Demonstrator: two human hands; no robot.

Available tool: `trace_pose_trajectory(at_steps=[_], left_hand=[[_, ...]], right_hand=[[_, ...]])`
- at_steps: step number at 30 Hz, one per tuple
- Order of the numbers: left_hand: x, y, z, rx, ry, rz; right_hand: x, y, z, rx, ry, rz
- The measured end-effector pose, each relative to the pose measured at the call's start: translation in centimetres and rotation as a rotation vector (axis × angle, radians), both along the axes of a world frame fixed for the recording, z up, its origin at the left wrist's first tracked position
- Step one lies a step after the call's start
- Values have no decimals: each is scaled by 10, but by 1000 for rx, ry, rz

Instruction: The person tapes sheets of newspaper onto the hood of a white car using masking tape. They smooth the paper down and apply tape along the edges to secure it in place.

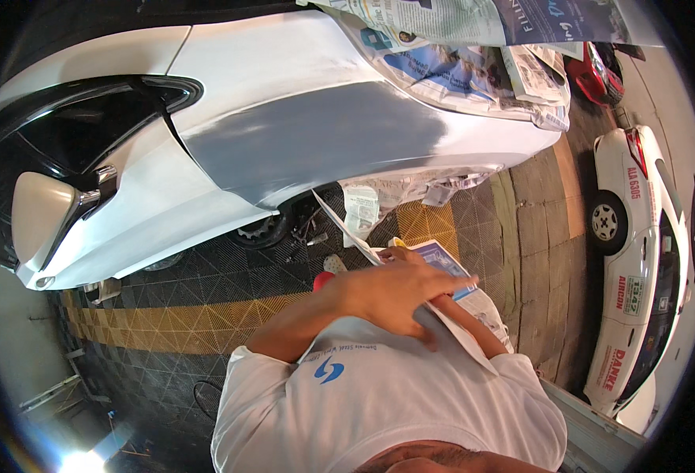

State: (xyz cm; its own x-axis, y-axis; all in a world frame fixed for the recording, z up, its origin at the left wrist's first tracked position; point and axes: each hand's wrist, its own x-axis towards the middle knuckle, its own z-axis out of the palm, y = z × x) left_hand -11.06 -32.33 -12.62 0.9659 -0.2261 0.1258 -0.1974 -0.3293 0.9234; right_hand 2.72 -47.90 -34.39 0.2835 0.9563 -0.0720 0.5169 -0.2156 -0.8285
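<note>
Lays the left hand (387,293) across the sheet (351,230) in front of the chest, spread nearly flat, fingers stretched toward the right and thumb apart, not closed around anything visible. Has the right hand (399,255) in under the left, mostly hidden by it, with only some fingers showing on the far side; cannot tell how far open, or whether gripping the sheet. Has the sheet, thin and pale, slanting between body and car, from close below the side panel down past both hands to the front of the white shirt (379,402).

Faces the side of a white car (284,55), with a grey patch (308,134) blended into the panel, a mirror (40,213) at the left and newspaper (450,75) over the right end. Has a page (440,256) with a blue picture just beyond the hands, and a small red thing (324,280) near the left forearm.

Stands on a floor (206,315) of black and yellow tiles, below a wheel (262,230) partly hidden under the panel. Has a second white car (615,296) well apart at the right, a red car (594,75) beyond, and a bright lamp (82,461) at the lower left.
</note>
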Motion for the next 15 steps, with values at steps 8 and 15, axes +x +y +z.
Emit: trace_pose_trajectory(at_steps=[8, 15], left_hand=[[12, -8, -13, -107, 68, 450], [14, 30, -17, 327, 56, 1138]], right_hand=[[41, -23, -16, 171, 794, 150], [146, -42, 146, 18, 563, 43]])
